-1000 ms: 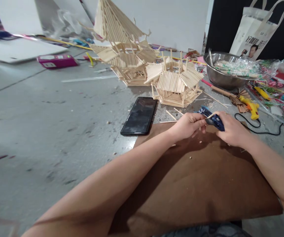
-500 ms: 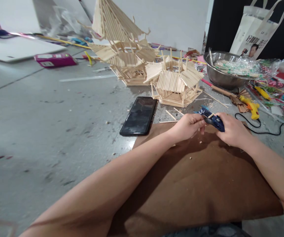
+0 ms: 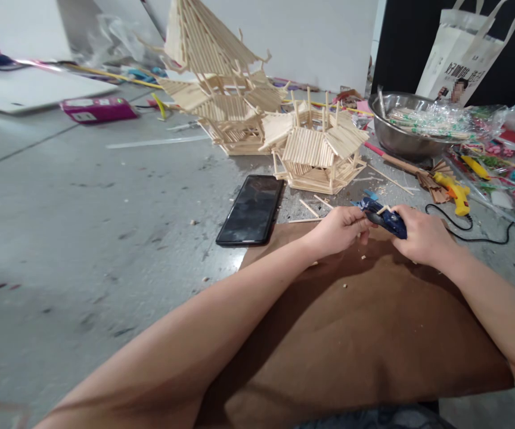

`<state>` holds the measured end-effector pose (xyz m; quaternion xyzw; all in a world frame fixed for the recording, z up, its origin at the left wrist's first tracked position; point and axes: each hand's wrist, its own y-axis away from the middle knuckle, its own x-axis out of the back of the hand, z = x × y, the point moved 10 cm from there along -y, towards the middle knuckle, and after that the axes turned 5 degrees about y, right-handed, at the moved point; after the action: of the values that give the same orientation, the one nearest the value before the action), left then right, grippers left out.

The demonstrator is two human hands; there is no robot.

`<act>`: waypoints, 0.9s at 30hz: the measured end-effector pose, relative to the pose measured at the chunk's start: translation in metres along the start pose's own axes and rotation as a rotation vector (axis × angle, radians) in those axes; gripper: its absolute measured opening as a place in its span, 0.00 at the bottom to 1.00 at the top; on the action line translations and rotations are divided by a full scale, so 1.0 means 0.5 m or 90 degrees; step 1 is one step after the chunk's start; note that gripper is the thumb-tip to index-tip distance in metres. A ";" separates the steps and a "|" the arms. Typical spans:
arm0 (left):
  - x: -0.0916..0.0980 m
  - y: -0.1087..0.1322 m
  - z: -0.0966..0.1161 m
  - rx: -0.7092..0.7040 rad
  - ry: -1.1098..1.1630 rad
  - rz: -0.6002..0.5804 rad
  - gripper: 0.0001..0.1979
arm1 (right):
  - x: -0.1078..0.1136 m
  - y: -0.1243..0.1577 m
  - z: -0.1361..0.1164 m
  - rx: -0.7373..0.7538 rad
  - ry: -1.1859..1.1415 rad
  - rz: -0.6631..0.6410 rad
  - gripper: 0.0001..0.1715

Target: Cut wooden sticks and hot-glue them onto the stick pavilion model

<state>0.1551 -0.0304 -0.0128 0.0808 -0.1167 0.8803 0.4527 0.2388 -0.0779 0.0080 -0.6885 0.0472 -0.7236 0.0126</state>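
In the head view, my right hand (image 3: 421, 235) is wrapped round a dark blue hand cutter (image 3: 391, 223), held above a brown sheet (image 3: 374, 333). A short pale wooden stick piece (image 3: 383, 210) shows at the cutter's upper side, close to my right fingers. My left hand (image 3: 340, 229) is closed in a pinch at the cutter's left end. What sits between those fingertips is mostly hidden, apparently a thin wooden stick. Small wood offcuts (image 3: 345, 286) lie on the sheet. Several loose sticks (image 3: 309, 208) rest just beyond my left hand.
A black phone (image 3: 252, 210) lies left of my hands. Two stick-built pavilion models (image 3: 310, 148) stand behind it, the rear one taller. To the right are a steel bowl (image 3: 400, 134) of wrapped sticks and a yellow glue gun (image 3: 456, 193) with a black cord.
The short stick piece at the cutter looks more bent or tilted now. Both hands keep nearly the same place and grip; the view has shifted very slightly.
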 end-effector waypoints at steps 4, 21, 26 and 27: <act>0.001 0.000 0.000 -0.006 0.000 0.000 0.11 | -0.004 0.001 0.003 -0.005 0.010 0.003 0.17; 0.018 0.000 0.003 -0.016 -0.068 0.104 0.09 | -0.013 -0.006 0.015 -0.060 0.034 -0.020 0.13; 0.040 0.010 0.018 -0.063 -0.116 0.203 0.07 | -0.007 -0.004 0.015 -0.070 0.003 -0.023 0.16; 0.040 0.011 0.023 -0.078 -0.133 0.205 0.07 | -0.004 -0.003 0.012 -0.065 -0.005 -0.021 0.17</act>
<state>0.1395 -0.0213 0.0023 0.1240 -0.2279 0.9195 0.2954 0.2450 -0.0763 0.0063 -0.6917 0.0729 -0.7177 -0.0344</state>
